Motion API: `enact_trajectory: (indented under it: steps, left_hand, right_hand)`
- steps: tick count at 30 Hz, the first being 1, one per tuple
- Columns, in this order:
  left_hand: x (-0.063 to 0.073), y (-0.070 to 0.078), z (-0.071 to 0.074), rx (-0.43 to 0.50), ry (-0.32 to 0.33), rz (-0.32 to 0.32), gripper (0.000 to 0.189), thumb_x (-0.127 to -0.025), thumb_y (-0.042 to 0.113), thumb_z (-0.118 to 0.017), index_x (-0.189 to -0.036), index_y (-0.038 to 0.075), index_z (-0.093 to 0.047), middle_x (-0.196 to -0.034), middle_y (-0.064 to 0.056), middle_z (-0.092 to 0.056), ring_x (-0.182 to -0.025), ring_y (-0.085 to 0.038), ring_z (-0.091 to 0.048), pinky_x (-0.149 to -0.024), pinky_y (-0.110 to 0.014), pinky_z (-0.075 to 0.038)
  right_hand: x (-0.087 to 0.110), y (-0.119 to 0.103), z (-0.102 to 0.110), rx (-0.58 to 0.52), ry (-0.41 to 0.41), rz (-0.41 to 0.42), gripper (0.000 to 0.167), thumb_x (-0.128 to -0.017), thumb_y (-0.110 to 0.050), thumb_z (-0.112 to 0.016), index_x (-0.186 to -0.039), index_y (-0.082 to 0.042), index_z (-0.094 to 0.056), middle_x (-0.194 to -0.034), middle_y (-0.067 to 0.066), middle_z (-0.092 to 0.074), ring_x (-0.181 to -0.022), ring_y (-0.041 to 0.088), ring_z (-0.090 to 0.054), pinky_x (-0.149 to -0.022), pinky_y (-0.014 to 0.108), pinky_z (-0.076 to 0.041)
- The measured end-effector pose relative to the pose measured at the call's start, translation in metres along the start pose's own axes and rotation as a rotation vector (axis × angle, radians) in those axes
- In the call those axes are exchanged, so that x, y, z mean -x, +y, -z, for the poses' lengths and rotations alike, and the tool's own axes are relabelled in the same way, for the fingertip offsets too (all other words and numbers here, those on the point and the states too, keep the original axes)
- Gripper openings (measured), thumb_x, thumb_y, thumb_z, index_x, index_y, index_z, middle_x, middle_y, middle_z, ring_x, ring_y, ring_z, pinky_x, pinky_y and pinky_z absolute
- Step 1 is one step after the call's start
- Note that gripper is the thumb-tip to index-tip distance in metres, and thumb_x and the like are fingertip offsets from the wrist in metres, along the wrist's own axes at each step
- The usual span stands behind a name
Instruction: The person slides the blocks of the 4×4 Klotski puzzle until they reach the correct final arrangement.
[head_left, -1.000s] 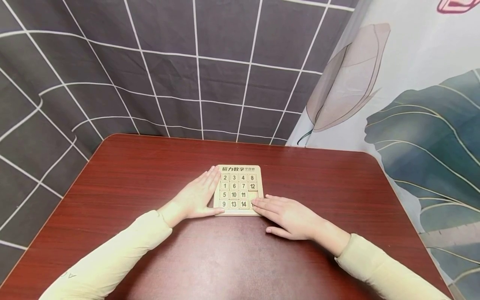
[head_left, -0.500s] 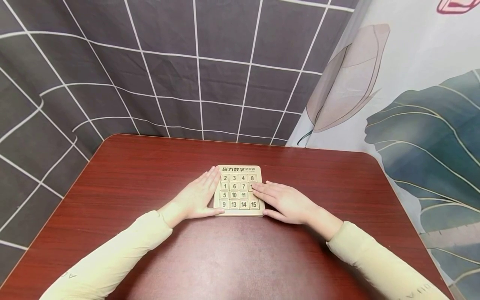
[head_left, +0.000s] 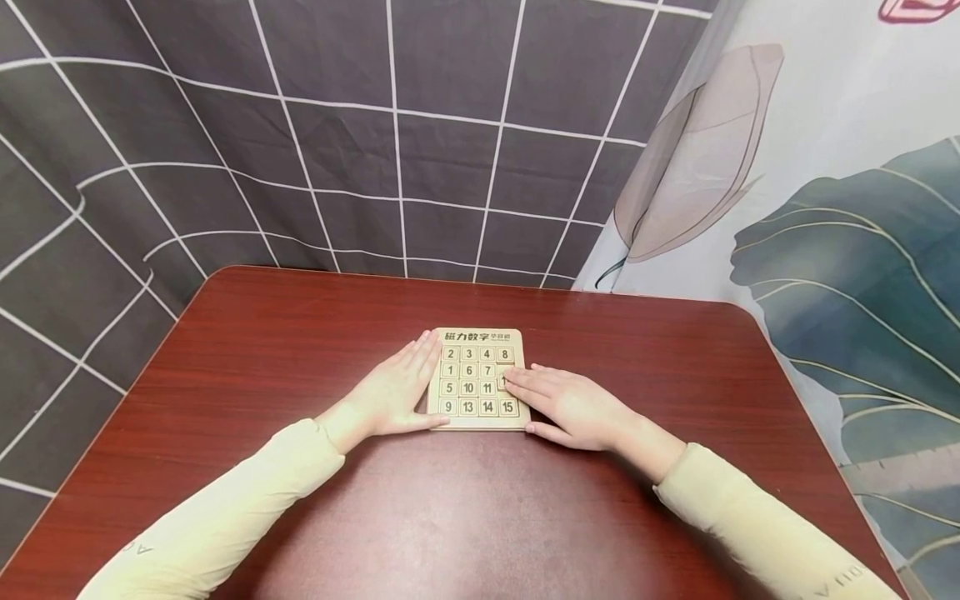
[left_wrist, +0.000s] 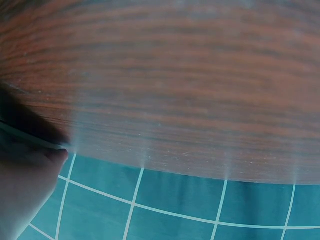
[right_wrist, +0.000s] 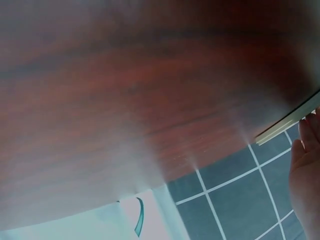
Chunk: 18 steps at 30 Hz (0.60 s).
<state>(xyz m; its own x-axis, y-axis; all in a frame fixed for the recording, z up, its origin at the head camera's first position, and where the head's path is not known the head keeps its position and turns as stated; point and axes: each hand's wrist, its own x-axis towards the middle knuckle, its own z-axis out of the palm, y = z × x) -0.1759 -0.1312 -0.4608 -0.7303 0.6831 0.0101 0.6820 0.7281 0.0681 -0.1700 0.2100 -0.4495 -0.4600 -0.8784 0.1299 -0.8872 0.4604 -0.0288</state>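
Observation:
A wooden number slide puzzle (head_left: pixel 477 421) lies flat on the table in the head view, with several numbered tiles in its frame. My left hand (head_left: pixel 393 389) lies along its left edge, fingers extended and thumb at the lower left corner. Extended fingertips of my right hand (head_left: pixel 573 407) touch a tile (head_left: pixel 502 382) in the right column, below the 8 and above the 15. They hide most of its number; only a 1 shows. The right thumb is by the lower right corner. In the right wrist view the puzzle's edge (right_wrist: pixel 285 125) shows beside the fingers.
The puzzle stands on a dark red wood-grain table (head_left: pixel 315 325). Behind it hangs a grey curtain (head_left: pixel 442 158) with white grid lines. A white curtain (head_left: pixel 690 275) with leaf prints hangs on the right.
My right hand has moved up from the 15 tile to the 12 tile. That tile has slid down into the gap above the 15. The left hand has stayed in place.

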Motion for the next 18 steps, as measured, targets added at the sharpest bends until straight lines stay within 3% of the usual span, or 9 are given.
enact_trajectory:
  steps: [9,18]
  left_hand:
    - [0.000,-0.001,0.001,0.002,0.006,0.000,0.112,-0.095,0.067,-0.062,-0.161,-0.016,-0.025,-0.172,-0.033,-0.021,-0.163,-0.044,-0.022,-0.135,-0.049,-0.027]
    - [0.000,0.001,0.001,0.007,0.004,0.001,0.112,-0.095,0.068,-0.061,-0.161,-0.016,-0.026,-0.171,-0.034,-0.023,-0.163,-0.044,-0.024,-0.134,-0.048,-0.027]
  right_hand:
    - [0.005,-0.008,0.000,0.012,0.009,0.032,0.062,-0.101,-0.037,-0.069,-0.152,-0.004,-0.057,-0.160,0.011,-0.056,-0.150,0.025,-0.053,-0.124,0.047,-0.045]
    - [-0.006,0.006,0.005,0.008,0.022,0.003,0.061,-0.102,-0.036,-0.068,-0.153,-0.004,-0.057,-0.160,0.011,-0.056,-0.149,0.028,-0.054,-0.125,0.049,-0.044]
